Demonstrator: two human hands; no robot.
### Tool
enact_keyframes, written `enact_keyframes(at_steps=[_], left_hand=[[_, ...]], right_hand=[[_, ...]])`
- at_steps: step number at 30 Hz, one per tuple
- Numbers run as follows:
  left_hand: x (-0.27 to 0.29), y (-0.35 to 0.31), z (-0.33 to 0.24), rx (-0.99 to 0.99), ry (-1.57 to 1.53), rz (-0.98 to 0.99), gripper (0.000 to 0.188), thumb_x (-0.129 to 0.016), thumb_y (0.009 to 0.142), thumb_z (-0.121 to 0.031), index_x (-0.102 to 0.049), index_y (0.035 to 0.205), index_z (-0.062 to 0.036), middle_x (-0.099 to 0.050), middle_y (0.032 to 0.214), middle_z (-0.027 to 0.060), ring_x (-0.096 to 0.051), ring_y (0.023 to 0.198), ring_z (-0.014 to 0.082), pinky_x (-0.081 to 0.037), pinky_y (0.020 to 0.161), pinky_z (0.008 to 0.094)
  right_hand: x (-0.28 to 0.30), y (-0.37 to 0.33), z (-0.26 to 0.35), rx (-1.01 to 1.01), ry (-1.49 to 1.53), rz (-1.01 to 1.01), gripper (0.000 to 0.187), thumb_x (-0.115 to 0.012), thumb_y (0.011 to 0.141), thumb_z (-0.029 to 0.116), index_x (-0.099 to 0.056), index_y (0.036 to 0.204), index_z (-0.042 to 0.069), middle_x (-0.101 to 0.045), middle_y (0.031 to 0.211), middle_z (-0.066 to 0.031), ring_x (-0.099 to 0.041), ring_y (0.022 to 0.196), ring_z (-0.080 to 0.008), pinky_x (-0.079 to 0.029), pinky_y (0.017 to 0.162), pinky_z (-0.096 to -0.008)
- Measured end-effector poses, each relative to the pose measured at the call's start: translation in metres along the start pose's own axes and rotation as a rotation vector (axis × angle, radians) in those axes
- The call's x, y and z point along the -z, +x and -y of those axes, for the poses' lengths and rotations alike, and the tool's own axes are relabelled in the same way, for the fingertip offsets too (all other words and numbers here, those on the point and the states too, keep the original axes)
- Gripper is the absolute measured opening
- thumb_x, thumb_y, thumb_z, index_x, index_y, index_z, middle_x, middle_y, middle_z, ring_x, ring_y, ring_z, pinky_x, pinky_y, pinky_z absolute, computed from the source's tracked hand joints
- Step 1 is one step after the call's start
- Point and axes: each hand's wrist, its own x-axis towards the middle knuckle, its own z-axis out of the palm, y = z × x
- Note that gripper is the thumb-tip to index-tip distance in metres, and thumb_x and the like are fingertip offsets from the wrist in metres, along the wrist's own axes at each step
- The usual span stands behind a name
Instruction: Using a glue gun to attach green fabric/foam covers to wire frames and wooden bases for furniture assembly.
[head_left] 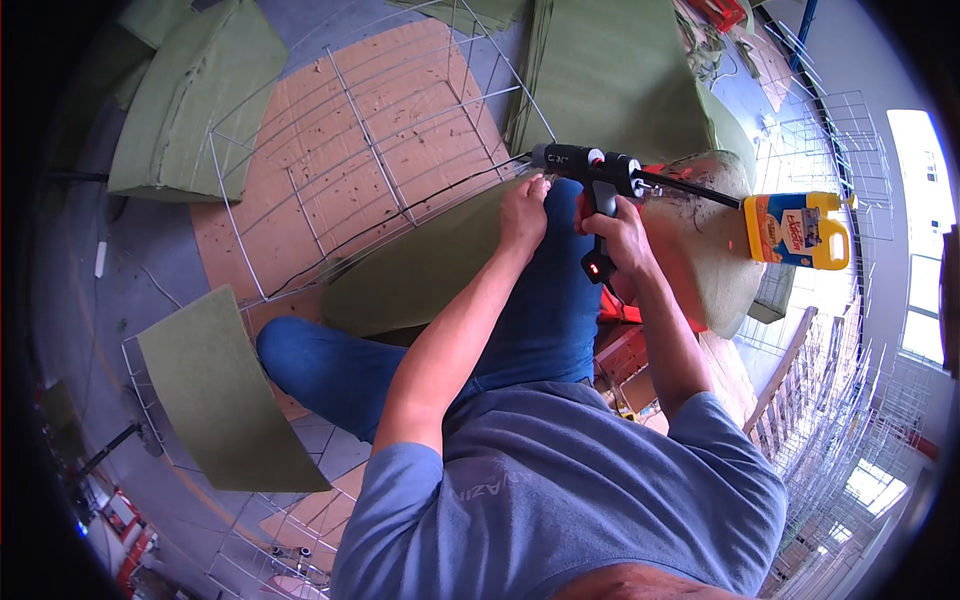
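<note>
Gun-shaped tool: I see the black gun-shaped tool (590,180) over the knee end of the wearer's denim-clad thigh (545,300), nozzle to the left, grip pointing down; this tool is my landmark throughout.
Display: small red lit characters (596,268) at the foot of the tool's grip.
Right hand: the right hand (628,238) has its fingers clamped around the grip.
Left hand: the left hand (524,214) is just below the tool's nozzle, fingers curled; I cannot tell whether the tips pinch anything.
Rod: a straight black rod (705,190) extends rightward from the tool's rear.
Jug: the yellow jug (834,258) with a blue label lies to the tool's right, at the rod's far end; I cannot tell how they join.
Rounded piece: a green-covered rounded piece (705,235) sits just right of the tool, partly behind the rod.
Wire frame: the metal wire frame (372,149) stands left of the tool, over a speckled cardboard sheet (415,60).
Green sheeting: green sheeting (610,75) spreads beyond the tool.
Green block: a covered green block (190,110) is well to the tool's left.
Green panel: a curved green panel (225,390) lies below and left of the tool.
Mesh stacks: wire mesh stacks (830,430) rise below and right of the tool.
</note>
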Motion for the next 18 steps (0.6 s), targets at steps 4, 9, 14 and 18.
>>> enact_keyframes(at_steps=[4, 9, 14, 18], left_hand=[[-0.01, 0.003, -0.005, -0.007, 0.059, 0.006, 0.038, -0.054, 0.109, -0.029, -0.071, 0.119, 0.0039, -0.075, 0.108, 0.0103, -0.069, 0.103, 0.0183, -0.051, 0.096, 0.0338], [-0.015, 0.008, -0.011, 0.01, 0.166, 0.029, 0.038, -0.054, 0.109, -0.03, -0.073, 0.116, 0.0027, -0.077, 0.106, 0.0115, -0.07, 0.102, 0.0199, -0.05, 0.094, 0.0342], [-0.021, 0.012, -0.014, -0.005, 0.238, 0.034, 0.038, -0.055, 0.108, -0.032, -0.074, 0.118, -0.0008, -0.077, 0.106, 0.0113, -0.071, 0.101, 0.0215, -0.05, 0.092, 0.0354], [-0.025, 0.016, -0.01, -0.055, 0.244, 0.02, 0.042, -0.051, 0.107, -0.036, -0.074, 0.117, -0.0027, -0.076, 0.109, 0.0196, -0.071, 0.107, 0.037, -0.052, 0.091, 0.0448]], right_hand=[[0.004, -0.002, 0.006, -0.022, -0.011, -0.066, 0.033, -0.064, 0.076, 0.011, -0.064, 0.105, -0.005, -0.066, 0.087, -0.0081, -0.063, 0.081, -0.0182, -0.051, 0.081, -0.0326], [0.014, 0.003, 0.002, -0.013, -0.054, -0.063, 0.032, -0.065, 0.08, 0.008, -0.065, 0.109, -0.004, -0.068, 0.09, -0.009, -0.065, 0.083, -0.0192, -0.053, 0.081, -0.0337], [0.015, 0.004, 0.005, -0.018, -0.032, -0.122, 0.033, -0.065, 0.076, 0.011, -0.065, 0.105, -0.005, -0.066, 0.085, -0.0077, -0.062, 0.078, -0.0172, -0.05, 0.077, -0.0317], [0.018, 0.007, 0.004, -0.01, -0.033, -0.131, 0.033, -0.065, 0.076, 0.011, -0.065, 0.105, -0.006, -0.066, 0.085, -0.0077, -0.063, 0.077, -0.0171, -0.051, 0.076, -0.0314]])
